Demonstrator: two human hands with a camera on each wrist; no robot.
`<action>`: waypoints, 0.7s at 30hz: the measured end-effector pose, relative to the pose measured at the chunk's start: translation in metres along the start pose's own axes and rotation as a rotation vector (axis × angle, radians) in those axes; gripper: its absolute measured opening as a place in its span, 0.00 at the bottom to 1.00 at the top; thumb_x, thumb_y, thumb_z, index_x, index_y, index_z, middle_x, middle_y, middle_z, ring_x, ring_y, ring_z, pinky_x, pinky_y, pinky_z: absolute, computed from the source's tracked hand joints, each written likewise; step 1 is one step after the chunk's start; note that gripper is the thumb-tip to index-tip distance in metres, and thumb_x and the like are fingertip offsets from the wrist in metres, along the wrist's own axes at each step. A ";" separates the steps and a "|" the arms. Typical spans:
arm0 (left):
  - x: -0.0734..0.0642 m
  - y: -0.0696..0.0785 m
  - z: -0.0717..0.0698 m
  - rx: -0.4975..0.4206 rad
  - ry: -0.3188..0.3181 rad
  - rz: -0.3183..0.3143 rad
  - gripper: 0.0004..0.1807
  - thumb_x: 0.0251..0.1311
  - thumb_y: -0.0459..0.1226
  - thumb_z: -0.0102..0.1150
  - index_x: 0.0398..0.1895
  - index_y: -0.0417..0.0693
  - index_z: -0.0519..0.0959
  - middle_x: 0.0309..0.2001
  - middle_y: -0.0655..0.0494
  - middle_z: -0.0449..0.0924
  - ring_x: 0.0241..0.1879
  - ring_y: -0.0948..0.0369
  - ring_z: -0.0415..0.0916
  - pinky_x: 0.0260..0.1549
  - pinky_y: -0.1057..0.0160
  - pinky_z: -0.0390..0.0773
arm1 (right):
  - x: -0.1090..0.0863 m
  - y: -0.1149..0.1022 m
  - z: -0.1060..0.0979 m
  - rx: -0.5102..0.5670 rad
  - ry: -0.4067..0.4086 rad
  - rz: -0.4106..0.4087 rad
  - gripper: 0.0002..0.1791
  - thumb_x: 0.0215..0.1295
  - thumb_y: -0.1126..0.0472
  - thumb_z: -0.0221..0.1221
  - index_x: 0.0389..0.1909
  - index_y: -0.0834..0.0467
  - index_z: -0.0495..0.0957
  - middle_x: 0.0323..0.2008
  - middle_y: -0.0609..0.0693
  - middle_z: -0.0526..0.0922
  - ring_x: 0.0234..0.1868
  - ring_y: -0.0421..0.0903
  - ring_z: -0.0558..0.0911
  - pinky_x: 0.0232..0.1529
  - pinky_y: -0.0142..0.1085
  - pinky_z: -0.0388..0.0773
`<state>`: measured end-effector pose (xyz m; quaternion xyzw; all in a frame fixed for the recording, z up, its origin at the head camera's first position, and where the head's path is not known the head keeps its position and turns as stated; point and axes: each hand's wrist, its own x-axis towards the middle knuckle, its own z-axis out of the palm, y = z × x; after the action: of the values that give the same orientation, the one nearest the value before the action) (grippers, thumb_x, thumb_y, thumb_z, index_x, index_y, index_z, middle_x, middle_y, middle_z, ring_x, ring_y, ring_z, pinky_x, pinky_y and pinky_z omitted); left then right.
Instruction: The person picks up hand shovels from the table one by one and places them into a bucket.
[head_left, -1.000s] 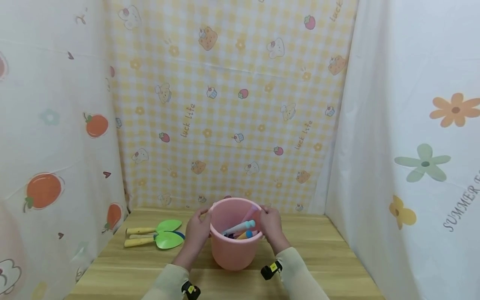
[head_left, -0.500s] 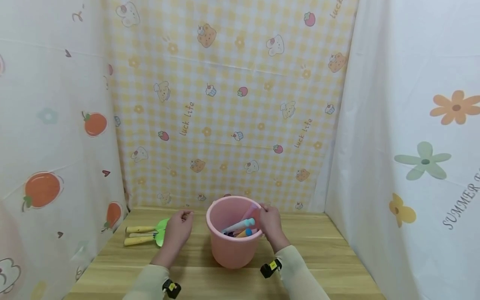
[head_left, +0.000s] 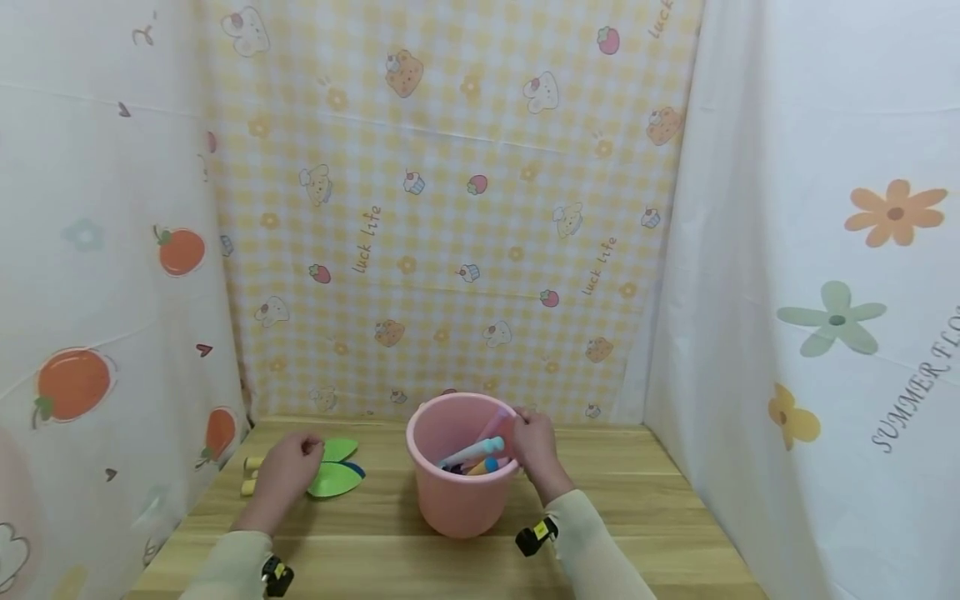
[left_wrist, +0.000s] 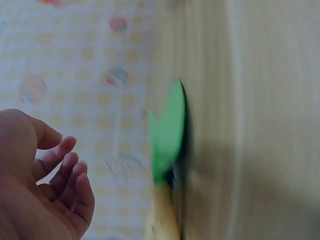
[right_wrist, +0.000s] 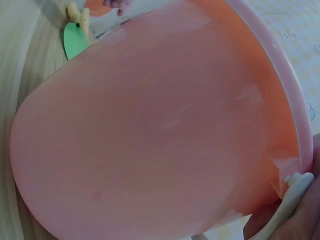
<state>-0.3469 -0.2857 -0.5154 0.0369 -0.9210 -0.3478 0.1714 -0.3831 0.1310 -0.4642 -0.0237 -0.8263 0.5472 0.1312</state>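
Note:
A pink plastic bucket (head_left: 459, 500) stands upright in the middle of the wooden table. My right hand (head_left: 537, 442) grips its rim on the right side, beside the end of a white bail handle (right_wrist: 296, 187). Inside the bucket lie a pale blue stick-like item (head_left: 472, 452) and an orange one with a blue end (head_left: 483, 467). My left hand (head_left: 287, 468) hovers over the hand trowels at the left, fingers loosely curled and holding nothing. Their green blades (head_left: 335, 480) and light wooden handle (left_wrist: 164, 215) show; the hand covers part of the handles in the head view.
Patterned cloth walls enclose the table: a yellow checked sheet (head_left: 442, 233) behind, a fruit-print one (head_left: 135, 300) at left and a flower-print one (head_left: 810, 400) at right. Bare wood tabletop (head_left: 615, 483) extends right of the bucket.
My left hand has let go of the bucket's left rim and moved left to above the trowels. The right hand keeps its grip, and the bucket stays nearly in place.

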 end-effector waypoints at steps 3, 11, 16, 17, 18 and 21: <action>0.002 -0.024 -0.006 0.065 0.002 0.040 0.14 0.75 0.37 0.56 0.50 0.35 0.86 0.47 0.39 0.85 0.46 0.43 0.82 0.45 0.40 0.82 | 0.001 0.001 0.000 0.006 -0.005 0.009 0.24 0.84 0.62 0.49 0.70 0.66 0.82 0.66 0.66 0.84 0.41 0.55 0.88 0.23 0.37 0.79; 0.000 -0.063 -0.015 0.190 -0.021 0.144 0.19 0.72 0.36 0.64 0.58 0.30 0.83 0.60 0.27 0.80 0.60 0.28 0.76 0.56 0.26 0.76 | 0.001 0.002 -0.002 0.024 -0.004 0.002 0.24 0.84 0.61 0.49 0.70 0.65 0.83 0.64 0.66 0.85 0.23 0.51 0.83 0.16 0.34 0.73; -0.002 -0.075 -0.016 0.253 -0.065 0.194 0.21 0.69 0.39 0.70 0.56 0.31 0.85 0.55 0.31 0.82 0.53 0.31 0.79 0.53 0.27 0.76 | 0.001 0.003 -0.001 0.029 -0.009 -0.016 0.23 0.82 0.63 0.50 0.69 0.65 0.83 0.63 0.65 0.85 0.32 0.51 0.86 0.20 0.35 0.76; -0.002 -0.077 -0.016 0.263 -0.070 0.204 0.20 0.68 0.40 0.71 0.55 0.32 0.85 0.54 0.32 0.83 0.52 0.33 0.79 0.52 0.27 0.77 | 0.002 0.004 -0.001 0.027 -0.011 -0.020 0.23 0.82 0.63 0.50 0.69 0.65 0.83 0.63 0.65 0.85 0.32 0.50 0.86 0.20 0.35 0.76; -0.002 -0.080 -0.015 0.271 -0.074 0.214 0.20 0.67 0.40 0.73 0.54 0.33 0.86 0.53 0.33 0.83 0.50 0.34 0.80 0.51 0.28 0.77 | 0.002 0.004 -0.001 0.027 -0.012 -0.018 0.23 0.82 0.63 0.50 0.69 0.66 0.83 0.63 0.65 0.86 0.29 0.48 0.84 0.20 0.34 0.76; 0.000 -0.086 -0.014 0.297 -0.080 0.243 0.20 0.65 0.42 0.76 0.52 0.35 0.87 0.51 0.35 0.84 0.49 0.33 0.80 0.51 0.28 0.77 | 0.002 0.005 0.000 0.023 -0.011 -0.016 0.24 0.82 0.64 0.49 0.70 0.65 0.82 0.63 0.66 0.86 0.18 0.46 0.76 0.16 0.33 0.72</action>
<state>-0.3465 -0.3597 -0.5619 -0.0635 -0.9660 -0.1860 0.1682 -0.3859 0.1335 -0.4677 -0.0126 -0.8209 0.5556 0.1313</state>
